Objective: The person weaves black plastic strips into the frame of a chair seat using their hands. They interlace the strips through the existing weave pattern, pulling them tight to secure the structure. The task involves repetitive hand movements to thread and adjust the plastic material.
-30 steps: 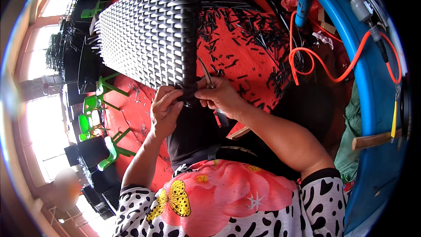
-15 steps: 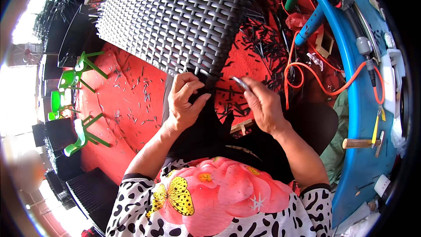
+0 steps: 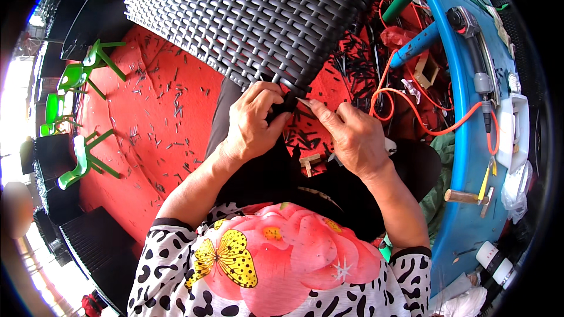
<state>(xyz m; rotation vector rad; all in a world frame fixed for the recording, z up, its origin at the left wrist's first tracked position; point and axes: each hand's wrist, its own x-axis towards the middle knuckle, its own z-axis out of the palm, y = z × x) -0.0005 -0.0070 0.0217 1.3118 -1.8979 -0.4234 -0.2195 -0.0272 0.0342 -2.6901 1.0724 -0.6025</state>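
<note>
A grey-black woven rattan panel [image 3: 235, 23] slants across the upper middle, its near corner down at my hands. My left hand [image 3: 254, 118] is closed on that corner, thumb and fingers pinching the dark edge. Just right of it, my right hand [image 3: 357, 141] is closed round a small pointed metal tool [image 3: 304, 103]. The tool's tip points at the panel's corner, close to my left thumb. Most of the tool is hidden in my fist, so its exact kind does not show.
Black strip offcuts [image 3: 176, 103] litter the red floor [image 3: 117, 123]. Small green chairs [image 3: 73, 76] stand at the left. On the blue table [image 3: 464, 223] at right lie a power tool [image 3: 474, 53] with an orange hose [image 3: 435, 132], a hammer [image 3: 464, 196] and a white tray [image 3: 514, 129].
My right hand has brought the metal tool left, closer to the panel's corner. The left hand keeps its hold there. The whole view has shifted slightly.
</note>
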